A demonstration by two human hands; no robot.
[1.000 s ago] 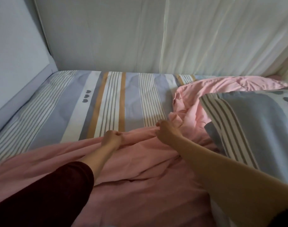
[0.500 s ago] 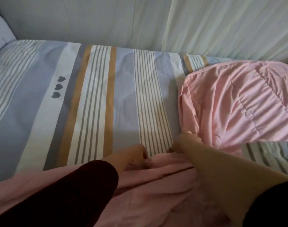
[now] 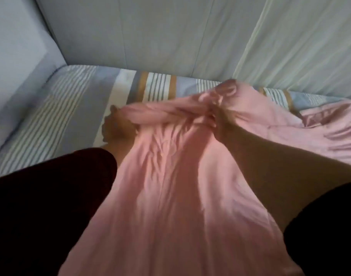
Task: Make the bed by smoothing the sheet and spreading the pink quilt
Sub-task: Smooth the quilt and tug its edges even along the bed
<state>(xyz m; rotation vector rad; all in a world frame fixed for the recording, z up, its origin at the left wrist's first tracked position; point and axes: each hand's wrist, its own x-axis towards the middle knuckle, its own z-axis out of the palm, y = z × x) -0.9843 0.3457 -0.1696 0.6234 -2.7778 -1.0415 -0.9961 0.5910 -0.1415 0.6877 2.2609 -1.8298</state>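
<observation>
The pink quilt [image 3: 170, 176] stretches from the bottom of the view up across the middle of the bed, its far edge bunched and lifted. My left hand [image 3: 115, 128] grips that edge at its left end. My right hand [image 3: 220, 120] grips the bunched edge further right, fingers curled into the fabric. The striped sheet [image 3: 75, 108] in grey, white and tan lies bare on the left and along the far side. More of the quilt lies crumpled at the right. The picture is blurred by motion.
A pale padded wall [image 3: 150, 36] runs along the far side of the bed. A light curtain [image 3: 310, 46] hangs at the back right. A padded headboard or side panel [image 3: 15, 56] closes the left end.
Both hands have carried the quilt's edge away from me toward the far wall, covering much of the striped sheet. The pillow seen a second ago is out of view.
</observation>
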